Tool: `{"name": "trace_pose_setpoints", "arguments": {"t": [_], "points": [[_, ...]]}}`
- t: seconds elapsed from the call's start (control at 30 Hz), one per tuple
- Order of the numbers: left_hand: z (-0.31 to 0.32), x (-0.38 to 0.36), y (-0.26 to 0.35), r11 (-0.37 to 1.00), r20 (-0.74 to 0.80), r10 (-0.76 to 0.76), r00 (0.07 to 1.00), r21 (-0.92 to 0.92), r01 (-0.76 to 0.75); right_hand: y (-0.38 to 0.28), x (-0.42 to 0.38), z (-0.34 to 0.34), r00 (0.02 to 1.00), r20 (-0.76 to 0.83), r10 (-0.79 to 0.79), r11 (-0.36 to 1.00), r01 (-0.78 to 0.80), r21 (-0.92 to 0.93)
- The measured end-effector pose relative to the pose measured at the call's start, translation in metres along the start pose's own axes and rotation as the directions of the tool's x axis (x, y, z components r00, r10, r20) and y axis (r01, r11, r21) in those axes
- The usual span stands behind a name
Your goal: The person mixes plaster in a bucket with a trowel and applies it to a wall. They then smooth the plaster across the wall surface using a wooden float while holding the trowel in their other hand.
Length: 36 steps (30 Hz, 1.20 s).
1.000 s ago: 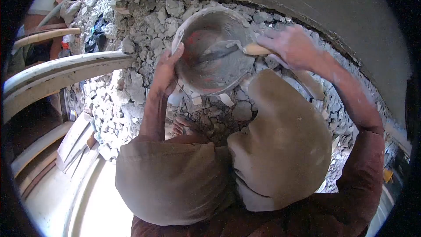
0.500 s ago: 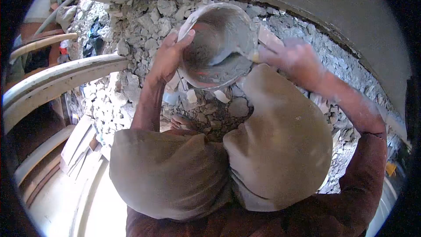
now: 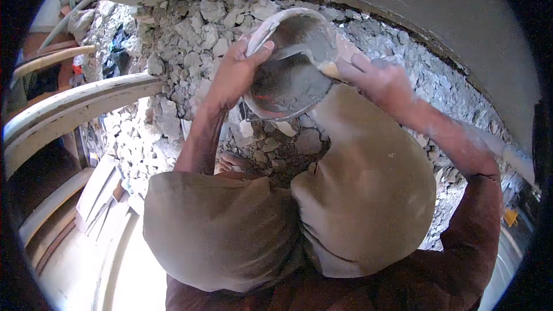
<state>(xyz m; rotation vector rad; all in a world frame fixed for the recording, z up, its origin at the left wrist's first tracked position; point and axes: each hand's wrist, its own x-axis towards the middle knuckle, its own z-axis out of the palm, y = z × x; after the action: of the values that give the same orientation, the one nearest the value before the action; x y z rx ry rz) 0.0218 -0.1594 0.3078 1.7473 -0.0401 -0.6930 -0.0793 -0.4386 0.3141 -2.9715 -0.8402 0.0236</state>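
Both hands are busy: the left hand (image 3: 233, 75) grips the rim of a tilted bucket (image 3: 291, 63) held over the rubble (image 3: 173, 40), the right hand (image 3: 374, 78) is clenched on a trowel (image 3: 305, 53) scraping wet mortar (image 3: 288, 83) inside. Tilted this far, mortar could slop out — a thumb-only hold may slip. Since a second ago the bucket has risen and tipped further

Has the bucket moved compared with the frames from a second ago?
Yes. The bucket, gripped at its rim by the left hand, has risen and tipped toward the grey wall, away from the knees.
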Motion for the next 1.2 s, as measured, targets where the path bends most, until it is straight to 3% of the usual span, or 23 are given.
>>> {"name": "trace_pose_setpoints", "arguments": {"t": [0.03,0.17,0.27,0.33,0.37,0.43,0.47,0.53,0.57,0.63,0.67,0.7,0.77,0.83,0.93,1.03,1.07,1.13,1.2], "points": [[-0.002,0.001,-0.002,0.992,0.003,0.029,1.0,0.121,-0.029,-0.006,-0.003,0.007,0.999,-0.027,0.044,0.999,-0.043,0.008],[-0.011,0.003,-0.011,1.0,0.045,0.013,0.999,0.012,-0.014,-0.006,-0.024,0.003,0.998,0.021,-0.058,0.991,0.055,0.125],[-0.001,0.0,-0.006,0.983,-0.064,-0.114,0.991,0.141,0.122,0.012,-0.014,-0.024,0.989,0.114,-0.098,0.995,0.1,-0.012],[0.006,0.0,-0.008,0.998,-0.041,0.058,0.997,0.031,-0.057,0.011,0.003,-0.049,1.0,0.025,-0.005,0.999,0.004,0.044],[0.011,0.002,-0.013,0.999,-0.041,0.05,0.998,0.024,-0.049,0.005,0.007,-0.053,0.999,0.035,-0.008,0.999,0.007,0.047],[0.018,0.01,-0.024,0.979,-0.022,0.171,0.985,0.119,-0.167,-0.004,0.01,-0.06,0.99,0.036,0.139,0.973,-0.13,-0.192],[0.021,0.01,-0.026,0.979,-0.023,0.171,0.985,0.114,-0.167,-0.005,0.009,-0.054,0.99,0.04,0.137,0.973,-0.127,-0.195],[0.028,0.01,-0.028,0.9,0.029,0.323,0.946,0.298,-0.317,-0.007,0.005,-0.037,0.969,0.149,0.196,0.97,-0.169,-0.177],[0.032,0.007,-0.027,0.905,0.031,0.316,0.948,0.291,-0.311,-0.008,0.005,-0.038,0.969,0.153,0.195,0.97,-0.167,-0.179],[0.031,0.002,-0.023,0.899,0.022,0.307,0.952,0.321,-0.297,-0.009,0.007,-0.041,0.898,0.382,0.217,0.976,-0.208,-0.064],[0.031,-0.001,-0.023,0.893,0.019,0.292,0.956,0.353,-0.28,-0.008,0.004,-0.035,0.897,0.389,0.212,0.977,-0.205,-0.06],[0.025,0.004,-0.032,0.917,0.099,0.331,0.938,0.201,-0.345,-0.006,-0.001,-0.023,0.888,0.433,0.156,0.985,-0.172,-0.001],[0.02,0.001,-0.036,0.919,0.064,0.303,0.951,0.246,-0.309,-0.008,-0.003,-0.018,0.879,0.465,0.1,0.987,-0.146,0.065],[0.014,-0.002,-0.039,0.92,0.024,0.273,0.962,0.286,-0.268,-0.012,0.0,-0.028,0.897,0.438,0.059,0.894,-0.243,0.377],[0.009,0.0,-0.041,0.957,0.025,0.253,0.967,0.144,-0.254,-0.001,0.004,-0.024,0.829,0.556,-0.058,0.809,-0.287,0.513],[0.006,-0.002,-0.043,0.954,0.02,0.285,0.958,0.093,-0.286,-0.008,0.003,-0.026,0.846,0.529,-0.068,0.68,-0.349,0.645],[0.004,-0.002,-0.047,0.975,-0.019,0.222,0.975,0.01,-0.221,-0.007,0.001,-0.021,0.849,0.525,-0.067,0.677,-0.348,0.649],[0.002,-0.003,-0.047,0.985,-0.047,0.153,0.987,-0.069,-0.156,-0.004,-0.01,0.003,0.868,0.494,-0.047,0.372,-0.444,0.815],[0.0,-0.006,-0.04,0.984,-0.048,0.142,0.989,-0.103,-0.147,-0.003,-0.02,0.027,0.916,0.399,-0.039,0.294,-0.371,0.881]]}}
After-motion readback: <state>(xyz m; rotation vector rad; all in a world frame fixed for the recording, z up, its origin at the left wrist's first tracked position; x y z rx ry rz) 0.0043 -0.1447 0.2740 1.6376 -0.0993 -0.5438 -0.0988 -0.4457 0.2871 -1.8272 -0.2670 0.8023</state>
